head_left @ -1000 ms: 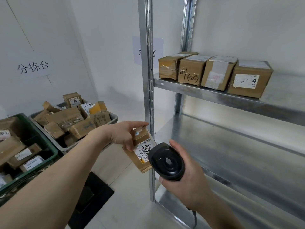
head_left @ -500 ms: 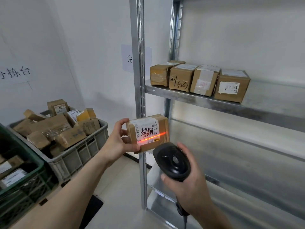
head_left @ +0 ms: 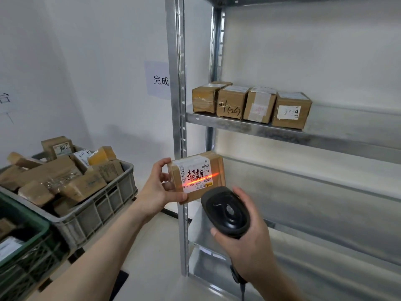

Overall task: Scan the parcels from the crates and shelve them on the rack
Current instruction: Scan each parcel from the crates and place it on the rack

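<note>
Nearest, the right hand (head_left: 245,240) wraps its grip around the black scanner (head_left: 225,210), head tilted up toward the parcel (head_left: 196,175), cable hanging below the wrist. Just beyond, the left hand (head_left: 157,187) reaches forward with the forearm extended, its grip clamped on the parcel's left edge, thumb on top, label facing the camera. A red scan line (head_left: 202,179) crosses the label; a second ago there was none and the parcel hung lower, tilted. Left of the arms sit a green crate (head_left: 32,233) and a grey crate (head_left: 102,205) heaped with boxes. Farther off, four shelved boxes (head_left: 251,105) stand in a row on the rack (head_left: 178,127)
</note>
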{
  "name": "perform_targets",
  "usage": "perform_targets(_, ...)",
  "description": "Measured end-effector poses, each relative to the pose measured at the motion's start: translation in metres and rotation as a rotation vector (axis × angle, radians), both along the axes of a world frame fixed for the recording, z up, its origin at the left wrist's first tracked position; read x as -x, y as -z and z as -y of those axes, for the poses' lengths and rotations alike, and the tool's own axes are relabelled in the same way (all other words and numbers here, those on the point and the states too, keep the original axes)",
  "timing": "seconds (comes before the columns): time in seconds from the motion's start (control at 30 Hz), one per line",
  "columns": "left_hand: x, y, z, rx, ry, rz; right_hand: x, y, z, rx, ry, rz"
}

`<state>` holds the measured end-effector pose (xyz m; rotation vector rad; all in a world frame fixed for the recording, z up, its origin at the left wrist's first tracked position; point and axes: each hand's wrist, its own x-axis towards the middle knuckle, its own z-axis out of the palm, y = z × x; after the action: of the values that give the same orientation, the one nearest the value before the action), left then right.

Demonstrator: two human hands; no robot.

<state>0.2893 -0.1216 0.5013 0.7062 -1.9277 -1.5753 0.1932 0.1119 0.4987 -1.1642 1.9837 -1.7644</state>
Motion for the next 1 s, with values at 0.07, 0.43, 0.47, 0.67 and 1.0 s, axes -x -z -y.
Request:
perform_targets(0.07,-0.004,0.001,0.001,0.0,0.012,-0.009,-0.008,0.0,-0.001,0.0,0.021,0.0)
perform_targets(0.43,-0.019,0.007,0.006,-0.022,0.012,-0.067,-0.043,-0.006,-0.017,0.041,0.092,-0.052)
perform_targets(0.47,-0.019,0.007,0.006,-0.015,0.019,-0.062,-0.046,-0.006,-0.016,0.034,0.092,-0.051)
perform_targets(0.67,-0.022,0.007,0.009,-0.004,0.049,-0.045,-0.055,-0.004,-0.013,0.019,0.125,-0.051)
perform_targets(1.0,-0.014,0.003,0.015,-0.009,0.091,-0.076,-0.058,-0.001,-0.011,-0.007,0.126,-0.052)
